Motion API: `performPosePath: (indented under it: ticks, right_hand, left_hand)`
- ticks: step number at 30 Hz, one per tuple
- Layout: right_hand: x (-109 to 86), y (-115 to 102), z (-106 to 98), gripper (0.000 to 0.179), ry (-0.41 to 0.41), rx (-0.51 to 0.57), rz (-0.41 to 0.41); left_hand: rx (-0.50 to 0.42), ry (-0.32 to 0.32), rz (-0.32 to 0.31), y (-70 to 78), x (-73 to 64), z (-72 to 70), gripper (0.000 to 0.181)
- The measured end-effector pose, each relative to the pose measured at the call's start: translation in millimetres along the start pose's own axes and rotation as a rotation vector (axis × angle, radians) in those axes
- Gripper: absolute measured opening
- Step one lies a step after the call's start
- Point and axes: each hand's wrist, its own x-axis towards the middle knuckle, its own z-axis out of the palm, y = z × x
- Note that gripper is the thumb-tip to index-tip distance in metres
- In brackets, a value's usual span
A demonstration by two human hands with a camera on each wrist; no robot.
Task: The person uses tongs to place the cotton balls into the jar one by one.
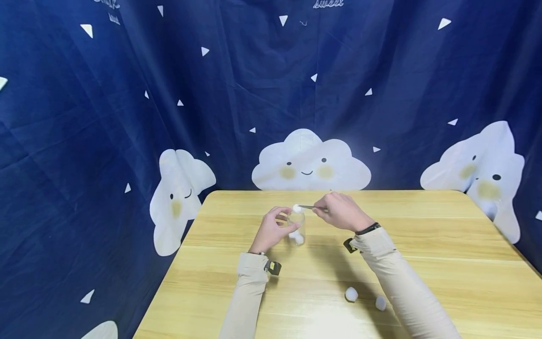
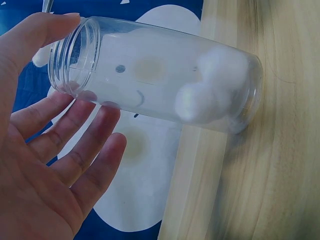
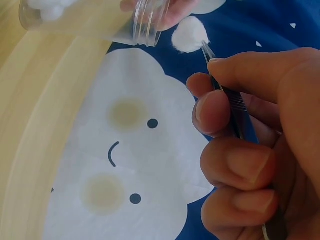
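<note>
Left hand [image 1: 273,229] holds a clear plastic jar [image 1: 297,226] upright on the counter [image 1: 444,263]. The left-wrist view shows the thumb on the threaded neck and the other fingers [image 2: 75,140] loosely spread under the wall, lightly curled round it. The jar is a smooth-walled cylinder with an open mouth and no lid on it. Two fluffy white cotton balls [image 2: 212,87] sit at its closed bottom, touching each other.

Right hand [image 1: 342,212] pinches thin metal tweezers [image 1: 312,207]; its fingers [image 3: 220,107] are curled tight around the shank, thumb on top. The tweezer tips are clamped on one cotton ball [image 3: 189,34], round and fuzzy, held just beside the jar mouth, level with the rim and outside it. The right-wrist view shows a small gap between the ball and the threads.

Two more loose cotton balls lie on the counter near the person: one [image 1: 351,294] left of the right forearm, the other [image 1: 380,302] just beside the sleeve. They sit near each other, well apart from the jar.

The counter is light wood with visible grain and rounded corners. Behind it hangs dark blue cloth [image 1: 106,117] printed with white smiling clouds and small triangles. The sleeves are beige, with a black band on the right wrist.
</note>
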Motion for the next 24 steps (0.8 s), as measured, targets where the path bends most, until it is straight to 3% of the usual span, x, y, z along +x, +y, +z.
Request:
performPosePath:
  ticks: [8, 24]
  right_hand:
    - [1.1, -1.3, -1.8, 0.032, 0.004, 0.001, 0.011]
    - [1.7, 1.5, 2.0, 0.034, -0.007, -0.007, 0.022]
  left_hand:
    - [0.012, -0.002, 0.001, 0.4, 0.6, -0.4, 0.052]
    - [0.003, 0.001, 0.006, -1.2, 0.5, 0.7, 0.052]
